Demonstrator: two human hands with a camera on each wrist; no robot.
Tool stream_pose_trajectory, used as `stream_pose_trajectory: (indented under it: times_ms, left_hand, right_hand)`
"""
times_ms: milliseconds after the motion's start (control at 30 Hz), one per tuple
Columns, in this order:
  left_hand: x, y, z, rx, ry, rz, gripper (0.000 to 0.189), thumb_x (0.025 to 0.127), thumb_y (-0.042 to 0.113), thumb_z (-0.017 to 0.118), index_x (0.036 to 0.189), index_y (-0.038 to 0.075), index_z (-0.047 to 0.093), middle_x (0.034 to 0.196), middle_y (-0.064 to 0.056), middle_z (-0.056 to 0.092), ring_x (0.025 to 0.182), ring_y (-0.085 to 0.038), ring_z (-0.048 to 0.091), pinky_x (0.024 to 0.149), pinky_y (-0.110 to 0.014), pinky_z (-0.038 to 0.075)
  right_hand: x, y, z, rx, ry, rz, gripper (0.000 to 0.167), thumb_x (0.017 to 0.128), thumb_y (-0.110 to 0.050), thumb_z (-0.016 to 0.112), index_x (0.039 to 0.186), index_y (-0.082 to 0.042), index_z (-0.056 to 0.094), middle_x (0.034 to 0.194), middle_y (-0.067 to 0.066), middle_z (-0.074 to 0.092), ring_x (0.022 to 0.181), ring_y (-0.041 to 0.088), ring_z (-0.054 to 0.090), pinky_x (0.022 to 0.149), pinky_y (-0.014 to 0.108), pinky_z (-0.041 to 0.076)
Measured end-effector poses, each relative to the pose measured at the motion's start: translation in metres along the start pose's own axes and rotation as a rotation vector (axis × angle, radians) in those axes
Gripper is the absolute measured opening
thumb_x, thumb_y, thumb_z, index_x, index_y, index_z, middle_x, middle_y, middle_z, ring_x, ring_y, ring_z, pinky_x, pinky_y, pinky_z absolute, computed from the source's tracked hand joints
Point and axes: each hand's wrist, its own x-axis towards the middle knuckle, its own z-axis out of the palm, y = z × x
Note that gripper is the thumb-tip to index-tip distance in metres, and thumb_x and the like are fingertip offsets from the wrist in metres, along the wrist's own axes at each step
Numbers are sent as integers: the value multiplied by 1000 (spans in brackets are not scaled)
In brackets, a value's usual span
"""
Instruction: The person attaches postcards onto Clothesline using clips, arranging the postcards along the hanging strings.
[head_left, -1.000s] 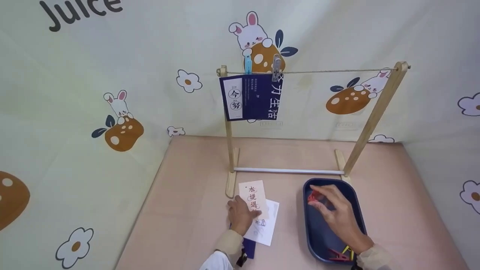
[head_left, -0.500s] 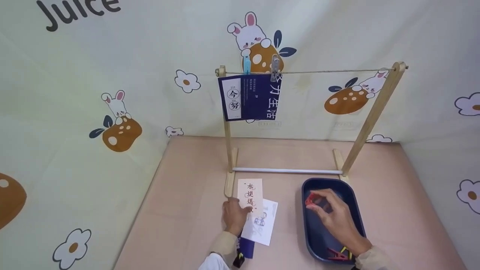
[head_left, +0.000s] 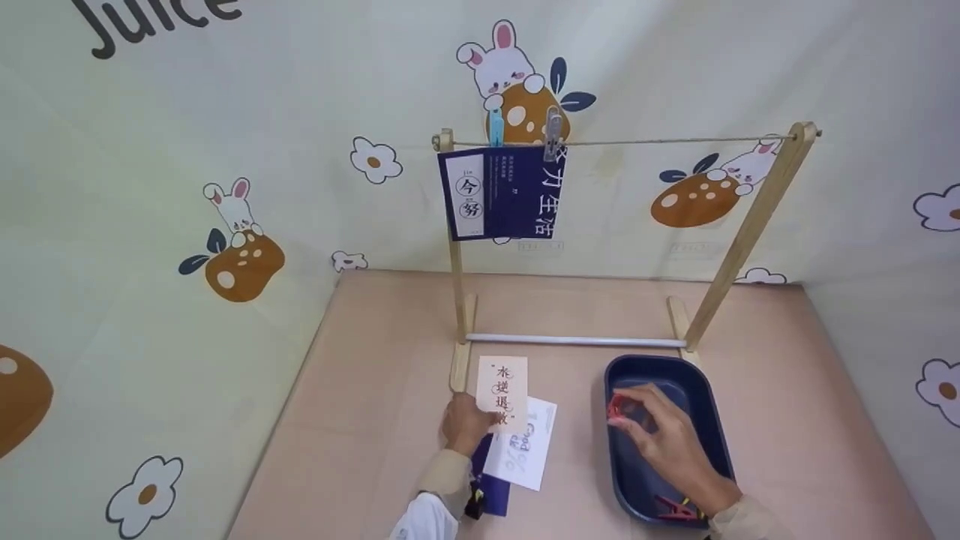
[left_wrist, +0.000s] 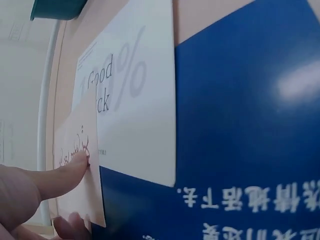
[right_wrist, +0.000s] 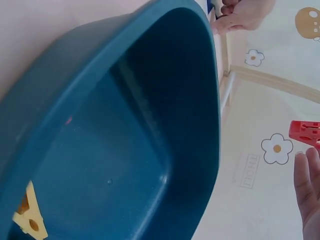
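Observation:
My left hand point(head_left: 466, 424) pinches a pale pink card point(head_left: 504, 386) with red Chinese writing by its lower left edge. In the left wrist view, the thumb point(left_wrist: 65, 181) lies over the card and fingertips show at its edge. Under it lie a white "Good" card point(head_left: 529, 457) and a dark blue card point(head_left: 493, 495), partly covered. My right hand point(head_left: 671, 442) holds a red clothespin point(head_left: 616, 407) between thumb and fingertips, above the dark blue tray point(head_left: 613, 472). The clothespin point(right_wrist: 306, 132) is cut off by the frame's edge in the right wrist view.
Behind the cards stands a wooden frame point(head_left: 739, 240) with a string point(head_left: 675, 141) across its top. A light blue clothespin point(head_left: 496, 127) and a clear one point(head_left: 553, 133) hold a dark blue card point(head_left: 517, 195) there. More clothespins point(head_left: 677, 510) lie in the tray's near end.
My left hand has shifted left and its thumb now sits at the pink card's lower left; the card has turned more upright. My right hand has moved slightly left and nearer with the red clothespin.

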Motion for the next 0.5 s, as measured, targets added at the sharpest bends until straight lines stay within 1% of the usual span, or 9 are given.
stream_pose_trajectory:
  times_ms: [133, 233, 267, 400, 500]
  left_hand:
    - [0, -4, -7, -34, -84, 10, 29, 70, 15, 90, 86, -3, 74, 75, -11, 73, 63, -17, 57, 56, -29, 45]
    - [-1, -4, -12, -48, -125, 27, 30, 70, 18, 90, 83, -2, 73, 74, -10, 73, 62, -16, 57, 55, -27, 43]
    - [-1, -4, -14, -59, -142, 23, 31, 71, 19, 90, 83, -2, 71, 74, -10, 72, 61, -16, 57, 55, -26, 43]
    - [-3, -2, -17, -176, -210, 40, 29, 75, 15, 87, 86, -3, 66, 75, -11, 70, 61, -17, 65, 52, -28, 55]
    - [-5, -3, -17, -285, -265, 80, 26, 78, 10, 84, 90, -6, 67, 80, -14, 72, 64, -21, 71, 53, -31, 60]
  right_hand:
    - [-2, 1, 1, 5, -8, -11, 51, 65, 7, 86, 111, -5, 70, 94, 1, 67, 76, 12, 62, 59, 12, 47]
    - [-3, 1, 0, 4, -15, -12, 50, 64, 7, 86, 110, -5, 70, 97, 2, 68, 74, 12, 61, 58, 12, 46]
    - [-3, 2, 0, 3, -17, -16, 49, 64, 7, 86, 109, -5, 70, 97, 3, 68, 74, 12, 60, 58, 12, 46]
    - [-2, 3, -2, -4, -23, -32, 45, 63, 5, 87, 103, -6, 71, 93, 2, 67, 69, 7, 55, 56, 13, 45]
    - [-1, 3, -2, -5, -28, -34, 40, 62, 2, 88, 98, -8, 72, 87, 1, 65, 68, 2, 52, 56, 13, 43]
